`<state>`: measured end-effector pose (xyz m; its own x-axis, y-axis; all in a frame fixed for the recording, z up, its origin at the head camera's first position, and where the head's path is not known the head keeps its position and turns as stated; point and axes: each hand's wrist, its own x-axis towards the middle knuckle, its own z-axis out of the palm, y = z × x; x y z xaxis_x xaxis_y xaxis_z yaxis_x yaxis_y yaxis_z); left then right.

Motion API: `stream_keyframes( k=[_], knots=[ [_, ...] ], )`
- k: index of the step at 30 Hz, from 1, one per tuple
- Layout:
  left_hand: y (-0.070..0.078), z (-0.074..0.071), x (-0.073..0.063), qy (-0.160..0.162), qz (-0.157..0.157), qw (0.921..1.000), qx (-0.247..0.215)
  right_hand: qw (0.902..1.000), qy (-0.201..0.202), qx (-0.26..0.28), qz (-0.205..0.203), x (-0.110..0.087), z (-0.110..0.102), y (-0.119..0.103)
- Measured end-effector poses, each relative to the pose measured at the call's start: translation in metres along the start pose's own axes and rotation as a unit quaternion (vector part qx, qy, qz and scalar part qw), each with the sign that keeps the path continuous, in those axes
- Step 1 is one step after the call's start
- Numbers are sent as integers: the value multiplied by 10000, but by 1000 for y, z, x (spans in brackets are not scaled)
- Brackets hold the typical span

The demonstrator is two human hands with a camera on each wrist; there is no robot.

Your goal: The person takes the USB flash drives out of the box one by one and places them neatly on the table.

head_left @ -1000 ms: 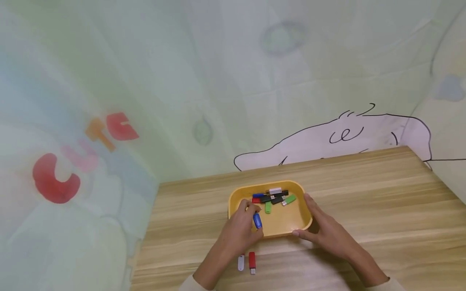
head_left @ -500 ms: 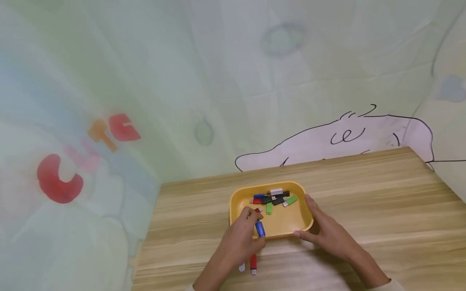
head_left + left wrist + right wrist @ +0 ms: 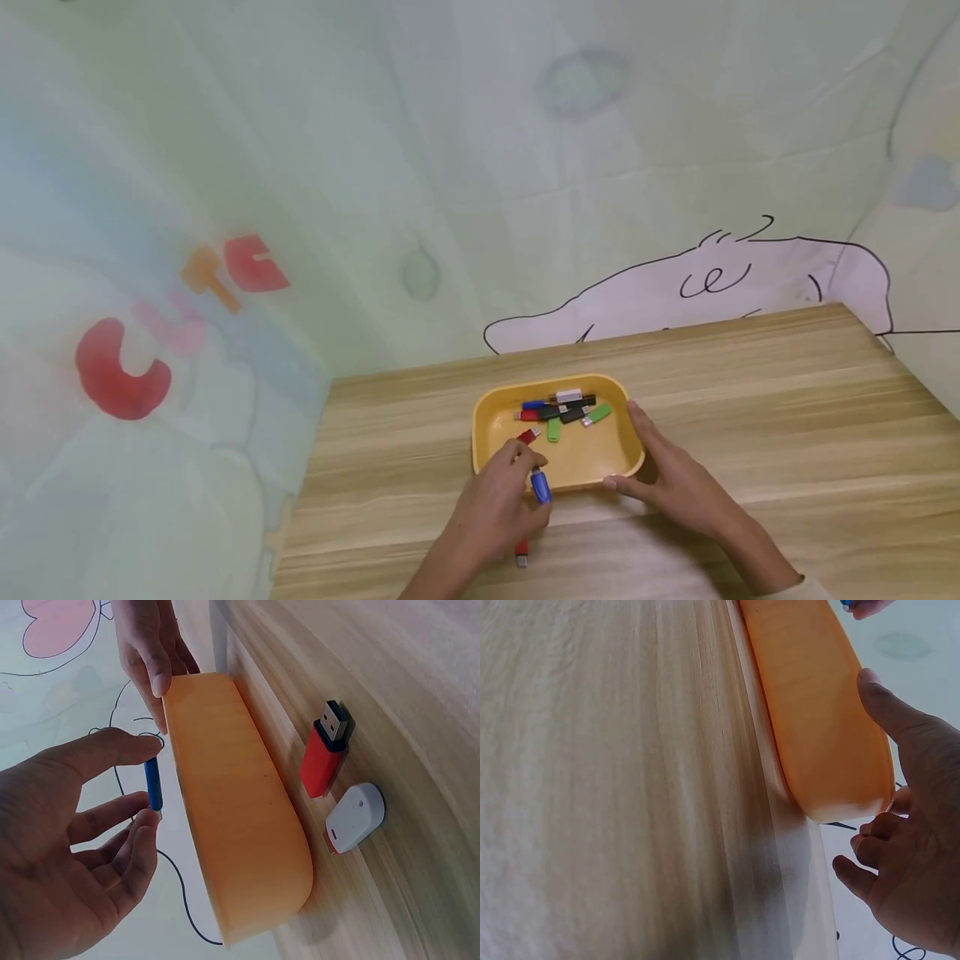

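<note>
A pale printed backdrop is rising beyond both hands, its coloured lettering and line-drawn figure blurred or cut off in places. A wood-grain worktop is spreading beneath the hands, its near edge running out of view.

Between the hands, a yellow tray is sitting on the worktop. The right hand is holding its near right corner, thumb against the near wall and fingers along the right end; from above, some fingers are partly hidden. A pale sleeve behind that hand is being cut off by the bottom edge.

The left hand is pinching a blue USB stick between thumb and fingers at the near rim; the fingertips are covering its ends, and it is hard to tell whether it is over the tray or just outside.

Just beyond the left hand's fingers, a dark red stick is lying in the tray, partly covered. Farther beyond, a cluster of sticks, black, green, red, blue and whitish, is overlapping too closely to count surely.

On the near side of the left hand, a bright red stick and a white stick are lying on the worktop; from above, the hand and wrist are hiding most of both.
</note>
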<state>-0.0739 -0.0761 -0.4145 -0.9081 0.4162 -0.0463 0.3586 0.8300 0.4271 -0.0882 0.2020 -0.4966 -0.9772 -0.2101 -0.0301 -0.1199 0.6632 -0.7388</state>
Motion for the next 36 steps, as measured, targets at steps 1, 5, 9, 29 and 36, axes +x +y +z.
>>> stream_keyframes(
  k=[1,5,9,29,36],
  knots=[
    [0,0,-1,-23,34,10000,16,10000,-5,-7,6,0,0,0],
    [1,-1,-4,-142,21,9999,14,10000,-20,-17,37,0,-1,0],
    [1,-1,-7,-299,-27,9995,-49,10000,0,-12,8,0,-1,0],
    [-2,7,-14,-631,137,9977,-186,10000,-28,32,-5,-2,-1,2],
    [-5,10,-19,-699,262,9972,-84,10000,-2,25,-42,-2,1,0]
  ],
)
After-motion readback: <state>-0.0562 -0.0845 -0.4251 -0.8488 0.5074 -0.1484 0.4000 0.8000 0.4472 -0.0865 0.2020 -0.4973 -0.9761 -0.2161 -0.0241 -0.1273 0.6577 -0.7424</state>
